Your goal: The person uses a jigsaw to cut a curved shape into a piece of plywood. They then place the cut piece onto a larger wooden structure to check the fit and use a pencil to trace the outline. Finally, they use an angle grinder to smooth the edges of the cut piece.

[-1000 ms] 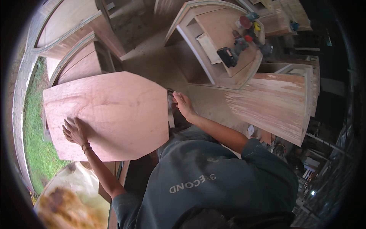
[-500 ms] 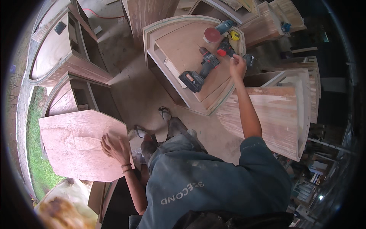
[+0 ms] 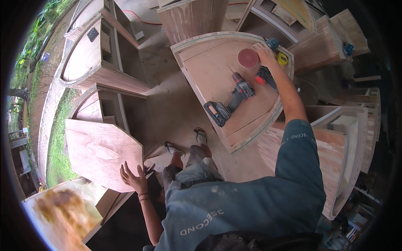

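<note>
At the far right of the wooden cabinet top, my right hand (image 3: 264, 55) is closed over the body of a blue angle grinder (image 3: 248, 58) fitted with a round red sanding disc. Beside it lie a second drill (image 3: 266, 77), partly under my forearm, and a yellow tape measure (image 3: 282, 59). A cordless drill (image 3: 240, 88) with a black battery rests nearer the middle. On the left, my left hand (image 3: 134, 177) is open, fingers spread, at the near right edge of a plywood panel (image 3: 102, 152). Whether its fingertips touch the panel, I cannot tell.
Curved wooden cabinets (image 3: 83, 58) line the left side, and one carries a small dark square object (image 3: 92, 34). More cabinets (image 3: 310, 154) stand at right and behind. A red cord (image 3: 142, 20) runs over the floor. A brown-stained pale surface (image 3: 63, 213) is at lower left.
My right hand has gone from beside the second drill to the angle grinder. The left hand, flat on the panel before, has shifted to its near edge. The whole view has turned.
</note>
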{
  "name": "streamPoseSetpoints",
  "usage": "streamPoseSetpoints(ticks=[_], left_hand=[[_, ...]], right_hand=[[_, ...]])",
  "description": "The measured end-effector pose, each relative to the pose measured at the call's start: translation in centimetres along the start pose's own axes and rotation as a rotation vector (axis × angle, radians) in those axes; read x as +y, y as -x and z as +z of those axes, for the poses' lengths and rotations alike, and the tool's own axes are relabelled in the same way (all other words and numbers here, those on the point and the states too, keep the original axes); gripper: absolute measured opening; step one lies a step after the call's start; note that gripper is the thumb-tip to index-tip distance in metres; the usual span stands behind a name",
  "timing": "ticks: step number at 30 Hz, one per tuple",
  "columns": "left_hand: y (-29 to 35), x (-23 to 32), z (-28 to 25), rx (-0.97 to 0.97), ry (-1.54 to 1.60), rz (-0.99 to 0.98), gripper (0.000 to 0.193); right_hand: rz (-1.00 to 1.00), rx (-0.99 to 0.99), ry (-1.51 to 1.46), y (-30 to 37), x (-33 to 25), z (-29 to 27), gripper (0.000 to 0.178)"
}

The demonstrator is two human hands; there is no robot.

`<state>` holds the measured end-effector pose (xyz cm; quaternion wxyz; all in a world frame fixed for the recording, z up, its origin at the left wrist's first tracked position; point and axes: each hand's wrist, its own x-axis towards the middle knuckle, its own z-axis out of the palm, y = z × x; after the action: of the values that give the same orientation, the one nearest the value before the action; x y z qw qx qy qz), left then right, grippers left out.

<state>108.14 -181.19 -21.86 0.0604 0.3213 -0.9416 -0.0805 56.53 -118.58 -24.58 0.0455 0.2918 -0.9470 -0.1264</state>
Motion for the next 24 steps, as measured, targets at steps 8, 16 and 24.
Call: streamPoseSetpoints(ticks=[8,16,24], left_hand=[[-0.1,-1.4,-1.2,0.056,0.050,0.012,0.065],[-3.0,6.0,-1.9,0.133,0.324,0.197,0.057],[-0.9,21.0,-4.8,-0.585,0.965,0.637,0.036]], right_hand=[[0.337,0.044,0.116,3.4,1.8,-2.2,0.054],[0.789,-0.011,-0.171,13.3,4.4,-17.0,0.062],[0.986,0.271,-1.522,29.9,-8.4,-19.6,0.052]])
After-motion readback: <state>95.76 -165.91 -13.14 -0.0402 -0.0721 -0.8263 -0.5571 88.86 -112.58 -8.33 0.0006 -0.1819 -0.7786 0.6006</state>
